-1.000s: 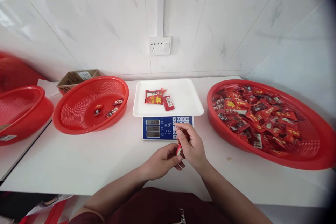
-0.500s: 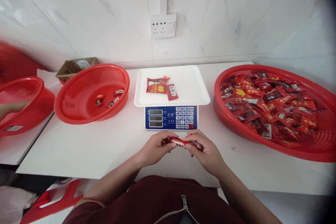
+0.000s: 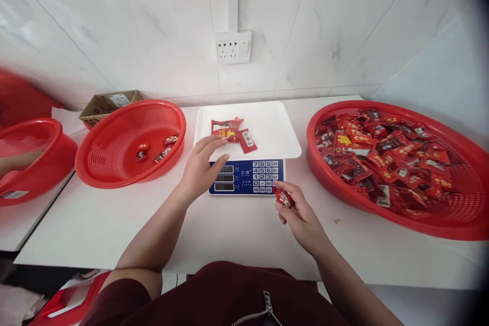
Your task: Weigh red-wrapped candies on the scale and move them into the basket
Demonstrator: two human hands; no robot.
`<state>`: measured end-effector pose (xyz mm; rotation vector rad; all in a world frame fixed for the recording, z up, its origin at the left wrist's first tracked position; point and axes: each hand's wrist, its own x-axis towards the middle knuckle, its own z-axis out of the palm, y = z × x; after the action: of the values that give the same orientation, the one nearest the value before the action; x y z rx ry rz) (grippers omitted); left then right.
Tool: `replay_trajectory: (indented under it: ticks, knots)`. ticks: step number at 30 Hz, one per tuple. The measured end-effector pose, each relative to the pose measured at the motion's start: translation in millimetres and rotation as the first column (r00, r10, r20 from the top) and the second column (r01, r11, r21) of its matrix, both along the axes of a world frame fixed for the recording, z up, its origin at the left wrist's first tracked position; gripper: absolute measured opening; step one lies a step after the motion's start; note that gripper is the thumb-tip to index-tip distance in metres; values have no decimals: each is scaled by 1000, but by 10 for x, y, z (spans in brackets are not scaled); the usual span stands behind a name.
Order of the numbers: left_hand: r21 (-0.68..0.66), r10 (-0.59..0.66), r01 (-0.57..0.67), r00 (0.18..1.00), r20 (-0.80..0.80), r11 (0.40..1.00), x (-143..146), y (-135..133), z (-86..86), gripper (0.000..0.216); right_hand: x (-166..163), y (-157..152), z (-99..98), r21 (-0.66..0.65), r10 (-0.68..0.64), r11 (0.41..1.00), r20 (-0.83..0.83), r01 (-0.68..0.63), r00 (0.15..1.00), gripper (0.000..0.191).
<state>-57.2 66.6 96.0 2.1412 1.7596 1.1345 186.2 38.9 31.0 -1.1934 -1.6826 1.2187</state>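
Observation:
My left hand (image 3: 200, 169) reaches over the front left of the white weighing tray (image 3: 277, 137). Its thumb and fingers are apart, the fingertips at the edge of a red snack packet with yellow lettering (image 3: 223, 134); whether they touch it I cannot tell. A flat red packet with a white label (image 3: 247, 141) lies just right of it. My right hand (image 3: 301, 218) is closed on a small red packet (image 3: 284, 198) at the lower right corner of the blue scale keypad (image 3: 248, 177).
On the right stands a large red basket (image 3: 344, 204) heaped with red packets. Another red basket (image 3: 103, 137) on the left holds several small packets. Behind it sits a cardboard box (image 3: 101, 107). At far left, another person's arm (image 3: 23, 162) reaches into a red basket (image 3: 57, 163).
My hands were together in front of the scale, holding small red packets. My left hand has moved forward and left to the tray; my right keeps a packet. The view shifted slightly.

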Motion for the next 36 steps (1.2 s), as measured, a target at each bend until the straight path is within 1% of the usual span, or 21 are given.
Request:
replay_trajectory:
  ticks: [2,3,4,5,6,7,8,9,10,11,12,14,16,18,20,22,24,28,30,33,36]
  knots:
    - [-61,-40,45,997,73,997,51,-157,-61,22,10,32,18,-70,19,997,-26,-20,999,36]
    - [-116,-90,104,989,117,988,85,-253,-82,20,11,59,35,-91,21,996,-40,-24,999,37]
    - [-185,-169,199,971,167,962,119,-352,-97,20,8,94,58,-92,17,996,-46,-21,999,38]
    - [-257,-267,322,937,227,911,152,-445,-107,20,0,135,89,-83,14,996,-40,-17,999,39]
    - [-320,-370,454,882,291,832,183,-528,-114,20,-15,181,126,-65,10,998,-20,-11,1000,39]
    - [-369,-458,571,816,353,733,210,-598,-121,21,-37,232,170,-39,6,999,12,-5,1000,39]
    - [-403,-519,657,752,406,637,232,-652,-130,22,-67,286,218,-6,4,1000,51,-3,999,38]
    - [-426,-553,709,705,443,562,250,-691,-141,24,-105,344,270,34,3,999,91,-6,996,37]
    - [-443,-569,732,681,461,518,263,-717,-154,24,-152,405,322,83,5,996,122,-16,993,36]
    - [-456,-574,738,674,465,498,272,-733,-168,25,-206,469,372,138,11,990,141,-31,990,35]
    - [-467,-572,734,678,461,494,277,-740,-181,25,-266,535,416,194,21,980,150,-50,989,34]
    - [-479,-561,716,697,446,509,278,-742,-199,27,-397,671,484,280,45,956,142,-84,989,36]
    - [-478,-550,705,709,441,524,272,-739,-204,28,-525,800,526,322,68,941,120,-104,990,41]
    - [-470,-543,703,711,446,534,262,-740,-206,28,-630,900,556,329,102,934,137,-142,985,50]
    - [-466,-535,697,717,446,545,251,-745,-215,29,-701,957,589,334,129,922,214,-197,968,56]
    - [-465,-524,688,726,445,558,237,-752,-232,29,-737,979,621,351,125,907,300,-231,946,56]
    - [-464,-515,683,730,449,564,222,-757,-251,29,-752,992,641,372,107,896,352,-244,930,53]
    - [-467,-512,680,733,448,565,204,-751,-266,29,-816,1080,613,389,86,880,436,-274,896,53]
    - [-469,-508,683,731,456,560,209,-741,-267,28,-910,1154,582,382,86,864,528,-328,845,56]
    - [-473,-505,687,727,466,552,226,-733,-274,28,-1120,1265,556,329,137,818,684,-472,716,61]
    - [-475,-502,689,725,472,547,224,-743,-286,28,-1302,1363,548,261,190,766,781,-587,595,60]
